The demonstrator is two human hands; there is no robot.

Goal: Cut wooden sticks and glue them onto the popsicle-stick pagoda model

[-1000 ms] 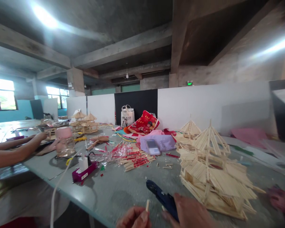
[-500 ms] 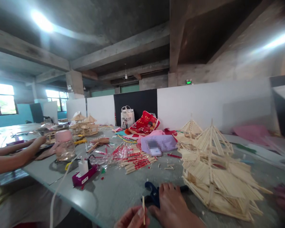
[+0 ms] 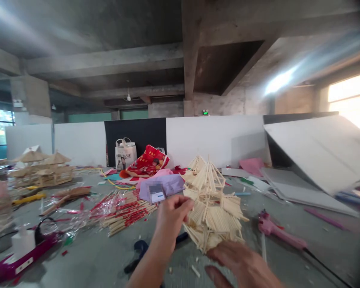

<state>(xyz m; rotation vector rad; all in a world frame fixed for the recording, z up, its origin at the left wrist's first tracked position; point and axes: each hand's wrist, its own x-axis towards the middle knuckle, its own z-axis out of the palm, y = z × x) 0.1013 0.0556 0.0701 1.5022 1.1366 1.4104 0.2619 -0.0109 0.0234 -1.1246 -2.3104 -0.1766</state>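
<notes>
The left hand (image 3: 171, 220), fingers closed in a narrow pinch, grips the edge of a wooden-stick pagoda model (image 3: 211, 212) above blue pliers (image 3: 141, 249). The right hand (image 3: 240, 264), fingers spread wide, sits just below the model, near a pink glue gun (image 3: 279, 231)

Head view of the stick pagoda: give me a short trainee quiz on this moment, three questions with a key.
1. True or false: the left hand is raised at the side of the wooden-stick pagoda model.
2. Multiple choice: what lies on the table to the right of the model? A) a pink glue gun B) a white shopping bag C) a magenta power strip
3. Short answer: what tool lies on the table behind the left forearm?

Key: 1. True. 2. A. 3. A blue clamp.
</notes>
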